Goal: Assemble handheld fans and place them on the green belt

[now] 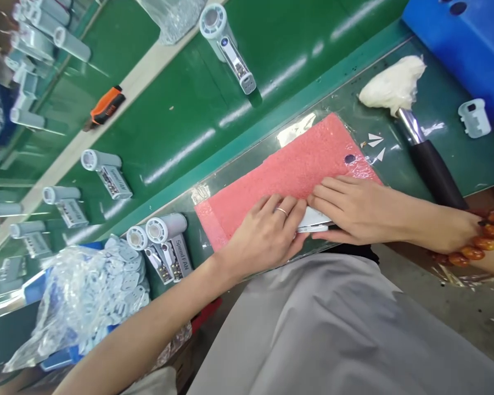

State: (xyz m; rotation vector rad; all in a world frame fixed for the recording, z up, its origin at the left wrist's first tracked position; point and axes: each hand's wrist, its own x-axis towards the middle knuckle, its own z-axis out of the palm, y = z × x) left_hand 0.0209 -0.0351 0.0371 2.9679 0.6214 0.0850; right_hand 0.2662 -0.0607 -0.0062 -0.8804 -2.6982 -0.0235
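Note:
My left hand (265, 230), with a ring on one finger, is closed on the left end of a white plastic casing (313, 218). My right hand (349, 209) grips the casing's right end, thumb below and fingers over the top. Most of the casing is hidden by my fingers; a pale flat face and a dark seam along its lower edge show. Both hands rest at the near edge of a pink foam pad (288, 159) on the green bench. To the right lies a hammer (434, 170) with a black grip and a cloth-wrapped head.
Handheld fans (170, 241) stand left of the pad, and another fan (230, 49) lies on the green conveyor belt (181, 104). A plastic bag (86, 296) of pale blue parts sits lower left. An orange-black tool (107, 105), small cover (475, 118) and blue bin (465, 44) lie around.

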